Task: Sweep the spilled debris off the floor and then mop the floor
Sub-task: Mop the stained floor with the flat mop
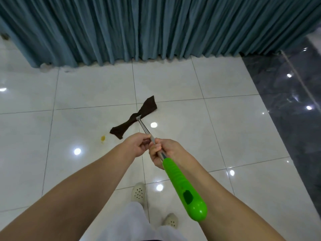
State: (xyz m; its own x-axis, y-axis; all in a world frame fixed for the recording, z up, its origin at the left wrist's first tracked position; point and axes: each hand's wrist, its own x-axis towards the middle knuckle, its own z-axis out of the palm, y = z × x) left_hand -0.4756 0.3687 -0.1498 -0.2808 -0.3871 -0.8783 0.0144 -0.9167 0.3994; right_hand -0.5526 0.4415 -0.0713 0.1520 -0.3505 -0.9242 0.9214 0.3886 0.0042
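arms (90, 185): bare, no sleeves | trousers (132, 221): white, possibly loose | shoes (138, 191): cream perforated clogs

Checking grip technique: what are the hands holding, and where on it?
Both the left hand and right hand grip the brown-cloth mop by its metal shaft, just below the green plastic handle.

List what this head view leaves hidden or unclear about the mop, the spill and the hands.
- Mop pole: the stretch inside the left hand and right hand is covered by fingers.
- Yellow spot: too small to tell liquid from solid.
- Brown mop cloth: wet or dry cannot be told.
- Floor behind the curtain: hidden by the hem.
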